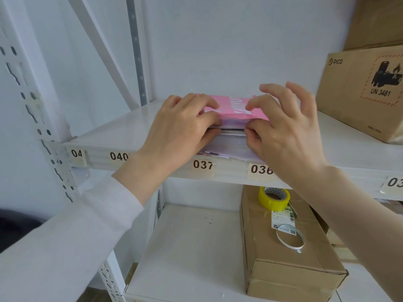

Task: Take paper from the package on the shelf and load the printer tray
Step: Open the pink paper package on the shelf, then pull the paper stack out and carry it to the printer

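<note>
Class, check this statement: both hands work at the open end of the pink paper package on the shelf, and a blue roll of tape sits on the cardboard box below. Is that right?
Not quite. The head view shows the roll of tape is yellow, not blue. The rest holds: the left hand and right hand are at the pink paper package, above the cardboard box.

The package (236, 110) is set on the shelf (122, 129) at its front edge, with the paper (231, 142) stacked inside it, and it is flanked at its open front end by the left hand (181, 129) on its left and the right hand (285, 127) on its right, both touching it. To the right of the package, on the same shelf, a cardboard box (357, 97) is placed well apart from it. Below the package, on the lower shelf (192, 247), a second box (283, 253) is laid, and on that box a tape roll (274, 198) is set behind a thin ring (290, 236).
</note>
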The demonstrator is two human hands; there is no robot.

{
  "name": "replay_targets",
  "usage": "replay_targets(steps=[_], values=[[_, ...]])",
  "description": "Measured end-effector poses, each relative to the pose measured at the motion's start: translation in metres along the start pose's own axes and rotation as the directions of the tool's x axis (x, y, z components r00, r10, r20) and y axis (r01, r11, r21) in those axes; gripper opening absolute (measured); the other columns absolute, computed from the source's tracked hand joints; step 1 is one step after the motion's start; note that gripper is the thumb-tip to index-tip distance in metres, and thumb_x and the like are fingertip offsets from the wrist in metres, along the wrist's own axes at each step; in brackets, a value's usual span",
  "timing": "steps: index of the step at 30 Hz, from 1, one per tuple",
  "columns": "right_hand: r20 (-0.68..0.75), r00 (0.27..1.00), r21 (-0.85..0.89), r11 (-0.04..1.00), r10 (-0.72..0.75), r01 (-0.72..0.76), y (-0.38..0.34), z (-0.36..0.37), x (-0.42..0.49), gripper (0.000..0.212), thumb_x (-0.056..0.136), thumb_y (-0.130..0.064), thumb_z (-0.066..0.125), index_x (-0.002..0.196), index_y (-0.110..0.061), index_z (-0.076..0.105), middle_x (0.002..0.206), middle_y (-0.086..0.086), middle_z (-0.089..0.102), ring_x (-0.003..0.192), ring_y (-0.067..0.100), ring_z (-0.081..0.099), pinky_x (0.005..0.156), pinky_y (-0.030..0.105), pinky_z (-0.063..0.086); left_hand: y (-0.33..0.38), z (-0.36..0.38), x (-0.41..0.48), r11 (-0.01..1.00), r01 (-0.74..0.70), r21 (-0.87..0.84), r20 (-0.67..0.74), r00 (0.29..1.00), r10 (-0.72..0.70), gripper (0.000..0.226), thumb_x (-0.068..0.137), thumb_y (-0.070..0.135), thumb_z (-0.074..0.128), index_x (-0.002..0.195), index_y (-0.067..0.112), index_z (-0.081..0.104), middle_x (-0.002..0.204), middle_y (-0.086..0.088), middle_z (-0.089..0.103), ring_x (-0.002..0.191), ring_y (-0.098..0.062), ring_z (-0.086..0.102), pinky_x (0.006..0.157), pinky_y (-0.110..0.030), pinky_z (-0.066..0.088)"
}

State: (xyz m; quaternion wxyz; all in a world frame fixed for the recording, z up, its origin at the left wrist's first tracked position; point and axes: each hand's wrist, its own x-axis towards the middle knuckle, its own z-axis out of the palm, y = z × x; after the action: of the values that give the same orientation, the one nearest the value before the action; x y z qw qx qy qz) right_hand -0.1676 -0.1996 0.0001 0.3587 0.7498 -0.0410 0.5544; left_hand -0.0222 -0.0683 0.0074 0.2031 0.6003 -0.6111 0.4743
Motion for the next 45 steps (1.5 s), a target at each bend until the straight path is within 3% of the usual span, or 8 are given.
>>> replay_targets(steps=[9, 21, 25, 29, 32, 34, 38, 45], values=[[-0.073, 0.997, 0.03, 0.999, 0.015, -0.012, -0.003, -0.011, -0.004, 0.023, 0.083, -0.006, 0.056, 0.062, -0.009, 0.063, 0.087, 0.006, 0.07, 0.105, 0.021, 0.051, 0.098, 0.046, 0.036, 0.005, 0.005, -0.007, 0.991, -0.121, 0.06, -0.247, 0.96, 0.133, 0.016, 0.089, 0.009, 0.056, 0.075, 0.008, 0.064, 0.098, -0.005, 0.071, 0.087, -0.02, 0.059, 0.085, -0.034, 0.039], [-0.019, 0.966, 0.195, 0.949, 0.257, -0.249, -0.037, -0.076, -0.031, 0.015, 0.089, -0.013, 0.059, 0.08, -0.006, 0.069, 0.088, 0.01, 0.07, 0.086, 0.024, 0.057, 0.078, 0.038, 0.04, 0.049, -0.044, -0.046, 0.997, -0.022, -0.072, -0.287, 0.958, 0.001, 0.018, 0.09, 0.014, 0.057, 0.078, 0.007, 0.068, 0.082, -0.004, 0.071, 0.072, -0.025, 0.064, 0.061, -0.032, 0.044], [0.28, 0.75, 0.36, 0.659, 0.599, -0.66, -0.044, -0.092, -0.037, 0.032, 0.089, -0.037, 0.052, 0.099, -0.01, 0.065, 0.113, 0.01, 0.058, 0.108, 0.027, 0.048, 0.088, 0.027, 0.038, 0.049, -0.057, -0.056, 0.966, 0.208, -0.152, -0.076, 0.972, -0.221, 0.028, 0.09, 0.037, 0.054, 0.081, 0.013, 0.066, 0.087, 0.001, 0.069, 0.083, -0.022, 0.062, 0.071, -0.036, 0.045], [0.559, 0.153, 0.344, -0.06, 0.815, -0.937, -0.035, -0.097, -0.031, 0.044, 0.084, -0.039, 0.058, 0.119, -0.017, 0.045, 0.121, 0.001, 0.044, 0.093, 0.011, 0.051, 0.075, 0.011, 0.041, 0.039, -0.071, -0.06, 0.604, 0.677, -0.421, 0.113, 0.7, -0.705, 0.028, 0.081, 0.049, 0.053, 0.081, 0.021, 0.057, 0.094, 0.003, 0.06, 0.089, -0.013, 0.053, 0.078, -0.03, 0.041], [0.792, -0.173, 0.172, -0.485, 0.586, -0.857, -0.014, -0.086, -0.027, 0.047, 0.081, -0.04, 0.064, 0.115, -0.012, 0.049, 0.122, 0.01, 0.055, 0.069, 0.011, 0.059, 0.074, 0.034, 0.056, 0.024, -0.064, -0.063, 0.162, 0.879, -0.449, 0.353, 0.341, -0.871, 0.031, 0.082, 0.045, 0.06, 0.087, 0.015, 0.05, 0.089, -0.001, 0.059, 0.081, -0.019, 0.06, 0.081, -0.037, 0.051], [0.891, -0.197, 0.083, -0.573, 0.41, -0.815, -0.008, -0.088, -0.022, 0.044, 0.083, -0.036, 0.065, 0.116, -0.009, 0.054, 0.114, 0.011, 0.06, 0.068, 0.019, 0.064, 0.062, 0.033, 0.058, 0.02, -0.061, -0.063, -0.122, 0.878, -0.463, 0.629, 0.228, -0.743, 0.039, 0.084, 0.047, 0.058, 0.098, 0.011, 0.057, 0.096, -0.006, 0.066, 0.074, -0.018, 0.066, 0.076, -0.035, 0.056], [0.952, -0.118, 0.085, -0.615, 0.283, -0.784, -0.008, -0.093, -0.014, 0.037, 0.087, -0.022, 0.061, 0.117, -0.002, 0.053, 0.092, 0.011, 0.062, 0.06, 0.023, 0.068, 0.036, 0.016, 0.047, 0.022, -0.064, -0.058, -0.467, 0.778, -0.421, 0.888, 0.247, -0.388, 0.027, 0.087, 0.042, 0.055, 0.104, 0.022, 0.059, 0.085, 0.0, 0.073, 0.076, -0.02, 0.072, 0.065, -0.025, 0.059], [0.945, -0.064, 0.143, -0.583, 0.32, -0.8, -0.025, -0.097, -0.009, 0.025, 0.096, -0.011, 0.046, 0.117, 0.002, 0.046, 0.087, 0.011, 0.063, 0.048, 0.017, 0.068, 0.031, 0.012, 0.042, 0.024, -0.063, -0.055, -0.539, 0.733, -0.416, 0.9, 0.245, -0.361, 0.005, 0.089, 0.017, 0.056, 0.09, 0.012, 0.057, 0.056, 0.002, 0.07, 0.053, -0.012, 0.068, 0.048, -0.019, 0.055]])
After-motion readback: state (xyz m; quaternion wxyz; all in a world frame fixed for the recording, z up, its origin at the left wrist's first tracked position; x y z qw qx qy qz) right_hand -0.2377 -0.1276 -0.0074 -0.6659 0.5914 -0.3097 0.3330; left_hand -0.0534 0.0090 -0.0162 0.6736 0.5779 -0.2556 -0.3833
